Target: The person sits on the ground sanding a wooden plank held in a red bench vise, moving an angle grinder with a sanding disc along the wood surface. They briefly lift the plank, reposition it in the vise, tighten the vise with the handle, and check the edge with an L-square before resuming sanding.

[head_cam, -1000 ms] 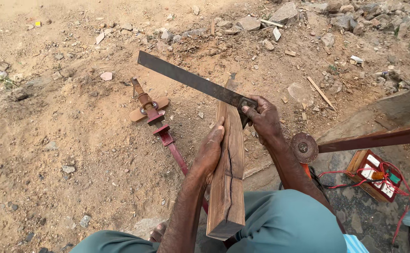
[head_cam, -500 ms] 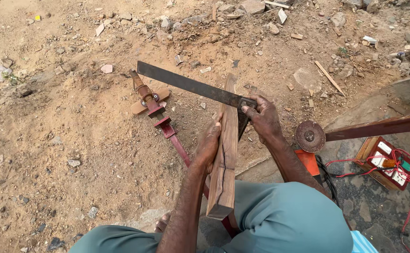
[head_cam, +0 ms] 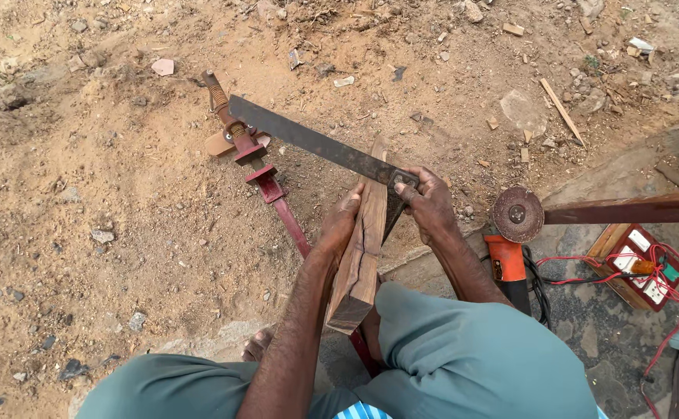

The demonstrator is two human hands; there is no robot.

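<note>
Marking step: left hand clamped around wood block, right hand fingers pinching square against it. Next likely needs steady alignment.

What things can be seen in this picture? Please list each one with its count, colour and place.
wooden piece: one, brown, cracked, resting on the lap
try square: one, dark metal, blade across the wood's far end
bar clamp: one, red, on the dirt to the left
angle grinder: one, orange, rusty disc, right
socket box: one, red wires, far right
wooden beam: one, reddish, right edge
stones: many, grey, scattered
left hand: one, on the wood's left side
right hand: one, gripping the square's stock
</note>
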